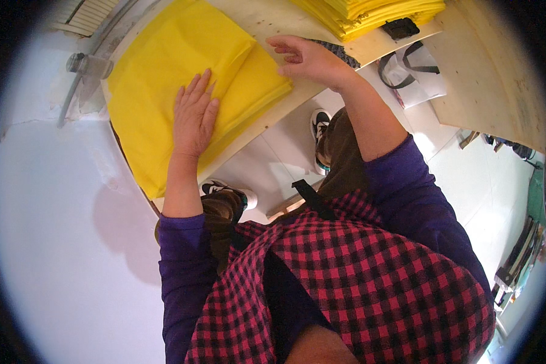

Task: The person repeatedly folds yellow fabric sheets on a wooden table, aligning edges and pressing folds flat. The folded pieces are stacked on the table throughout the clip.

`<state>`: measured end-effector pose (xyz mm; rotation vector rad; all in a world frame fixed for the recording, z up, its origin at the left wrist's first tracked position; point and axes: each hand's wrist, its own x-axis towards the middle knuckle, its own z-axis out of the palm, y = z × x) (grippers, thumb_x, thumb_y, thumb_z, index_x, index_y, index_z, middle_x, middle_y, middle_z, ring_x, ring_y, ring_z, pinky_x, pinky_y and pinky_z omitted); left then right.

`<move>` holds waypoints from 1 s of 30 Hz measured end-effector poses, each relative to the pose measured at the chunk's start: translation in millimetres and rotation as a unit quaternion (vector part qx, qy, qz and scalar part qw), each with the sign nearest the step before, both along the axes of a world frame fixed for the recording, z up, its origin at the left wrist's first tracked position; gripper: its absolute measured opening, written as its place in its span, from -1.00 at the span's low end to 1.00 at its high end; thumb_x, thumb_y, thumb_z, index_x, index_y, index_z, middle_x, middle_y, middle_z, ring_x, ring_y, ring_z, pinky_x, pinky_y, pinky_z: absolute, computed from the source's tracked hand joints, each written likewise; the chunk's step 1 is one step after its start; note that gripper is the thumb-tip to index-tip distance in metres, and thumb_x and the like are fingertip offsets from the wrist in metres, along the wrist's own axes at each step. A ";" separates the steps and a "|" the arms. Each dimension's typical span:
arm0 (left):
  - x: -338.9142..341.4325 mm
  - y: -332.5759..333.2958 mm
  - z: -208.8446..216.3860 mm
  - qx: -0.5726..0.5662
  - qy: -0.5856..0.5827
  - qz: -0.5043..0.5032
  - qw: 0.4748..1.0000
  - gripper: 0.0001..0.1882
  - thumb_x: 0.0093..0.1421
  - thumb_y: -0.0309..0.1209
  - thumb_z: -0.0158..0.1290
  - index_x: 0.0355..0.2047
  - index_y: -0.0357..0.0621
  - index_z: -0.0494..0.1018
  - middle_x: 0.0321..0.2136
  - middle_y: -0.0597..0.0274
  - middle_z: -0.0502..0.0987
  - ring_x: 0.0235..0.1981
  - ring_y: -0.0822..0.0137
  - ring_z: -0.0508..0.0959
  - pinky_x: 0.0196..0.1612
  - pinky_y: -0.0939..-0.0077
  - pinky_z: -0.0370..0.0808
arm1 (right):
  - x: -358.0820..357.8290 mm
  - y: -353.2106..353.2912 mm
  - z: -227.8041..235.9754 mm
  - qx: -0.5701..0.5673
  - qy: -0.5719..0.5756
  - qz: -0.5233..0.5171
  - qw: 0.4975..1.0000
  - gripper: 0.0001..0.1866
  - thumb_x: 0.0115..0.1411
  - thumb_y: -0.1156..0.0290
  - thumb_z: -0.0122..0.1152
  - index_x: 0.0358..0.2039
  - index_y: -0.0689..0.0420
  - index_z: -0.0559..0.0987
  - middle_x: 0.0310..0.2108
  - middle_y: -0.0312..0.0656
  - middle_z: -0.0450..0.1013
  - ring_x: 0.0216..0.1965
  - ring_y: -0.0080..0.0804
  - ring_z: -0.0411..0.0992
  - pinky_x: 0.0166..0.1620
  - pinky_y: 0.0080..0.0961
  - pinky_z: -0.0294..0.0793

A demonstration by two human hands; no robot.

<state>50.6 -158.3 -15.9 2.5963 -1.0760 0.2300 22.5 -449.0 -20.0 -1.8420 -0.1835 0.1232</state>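
A large yellow cloth (145, 91), folded in layers, lies over the left part of a wooden table. My left hand (194, 115) rests flat on it with the fingers stretched out. By the cloth's right folded edge, my right hand (312, 60) has loosely bent fingers, with a gap between them and the thumb. Nothing shows in its grasp. Its thumb overlaps the cloth's edge in the picture; I cannot tell whether it touches. Partly hidden behind my right hand is a dark patterned piece (340, 51) on the table.
A stack of folded yellow cloths (370, 18) sits at the far right of the wooden table (261, 18), beside a small black object (400, 28). A white bag with dark handles (421, 76) stands on the floor to the right. A white wall (60, 212) borders the left side.
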 end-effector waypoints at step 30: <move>-0.2 -1.1 2.5 0.013 -0.004 -0.005 1.000 -0.55 0.30 -0.19 -0.26 0.17 0.02 0.28 0.26 0.21 0.15 0.27 0.12 0.13 0.29 0.09 -0.06 | 6.2 12.1 -16.0 0.042 0.019 0.018 0.999 -0.29 0.02 0.47 0.27 0.19 0.24 0.22 0.06 -0.05 0.36 0.08 -0.32 0.33 0.16 -0.44 0.26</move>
